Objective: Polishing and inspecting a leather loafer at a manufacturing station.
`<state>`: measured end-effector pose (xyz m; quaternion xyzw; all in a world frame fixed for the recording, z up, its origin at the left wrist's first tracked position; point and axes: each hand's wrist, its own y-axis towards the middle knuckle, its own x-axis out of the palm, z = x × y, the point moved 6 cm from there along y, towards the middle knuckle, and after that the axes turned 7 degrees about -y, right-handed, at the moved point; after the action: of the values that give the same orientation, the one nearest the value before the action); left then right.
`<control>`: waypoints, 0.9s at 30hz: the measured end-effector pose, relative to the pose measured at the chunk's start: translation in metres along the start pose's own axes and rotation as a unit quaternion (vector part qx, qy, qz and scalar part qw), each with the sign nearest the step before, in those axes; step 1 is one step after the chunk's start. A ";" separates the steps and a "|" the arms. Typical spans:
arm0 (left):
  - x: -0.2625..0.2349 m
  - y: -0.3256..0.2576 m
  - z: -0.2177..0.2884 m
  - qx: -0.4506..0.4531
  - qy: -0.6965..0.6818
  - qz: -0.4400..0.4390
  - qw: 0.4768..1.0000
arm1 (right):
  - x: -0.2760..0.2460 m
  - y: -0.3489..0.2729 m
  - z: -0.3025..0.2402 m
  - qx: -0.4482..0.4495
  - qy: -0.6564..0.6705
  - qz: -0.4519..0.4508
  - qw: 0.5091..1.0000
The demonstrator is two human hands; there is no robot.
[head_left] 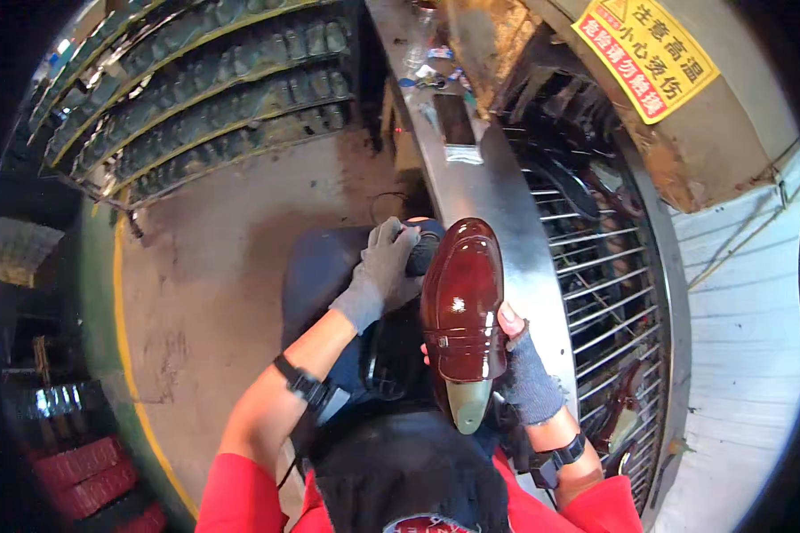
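A glossy dark red loafer (462, 293) stands out in front of my lap, its toe pointing away from me. A pale green shoe last (468, 404) shows in its heel opening. My right hand (532, 377), in a grey fingerless glove, grips the shoe's right side near the heel, thumb on the upper. My left hand (378, 271), in a grey glove, is just left of the toe. Its fingers are curled around a dark rounded object (423, 254), whose kind I cannot make out. The shoe partly hides that object.
Along my right runs a metal ledge (498, 200), with a barred conveyor (604, 280) beyond it carrying dark shoes and a red-brown shoe (622, 413). A tiered rack (213, 115) filled with footwear-like shapes stands far left. A yellow warning sign (646, 58) is on the housing.
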<state>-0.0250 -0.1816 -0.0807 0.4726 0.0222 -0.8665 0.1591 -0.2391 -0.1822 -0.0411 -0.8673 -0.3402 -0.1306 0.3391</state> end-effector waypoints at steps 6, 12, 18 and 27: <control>-0.018 0.031 -0.021 -0.132 -0.642 -0.136 0.743 | -0.008 0.002 -0.015 0.019 -0.014 -0.003 1.000; -0.066 0.017 0.007 -0.004 -0.762 -0.032 0.647 | 0.024 0.038 0.013 0.013 -0.010 -0.053 0.998; -0.075 0.004 0.011 -0.011 -0.704 -0.102 0.703 | 0.039 0.041 0.032 0.020 0.070 -0.082 0.994; -0.073 -0.001 0.015 0.009 -0.700 -0.123 0.703 | 0.045 0.039 0.023 0.007 0.042 -0.098 0.994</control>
<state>-0.0010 -0.1646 -0.0117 -0.2756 -0.0453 -0.9601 0.0169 -0.1802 -0.1651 -0.0567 -0.8212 -0.4096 -0.1975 0.3448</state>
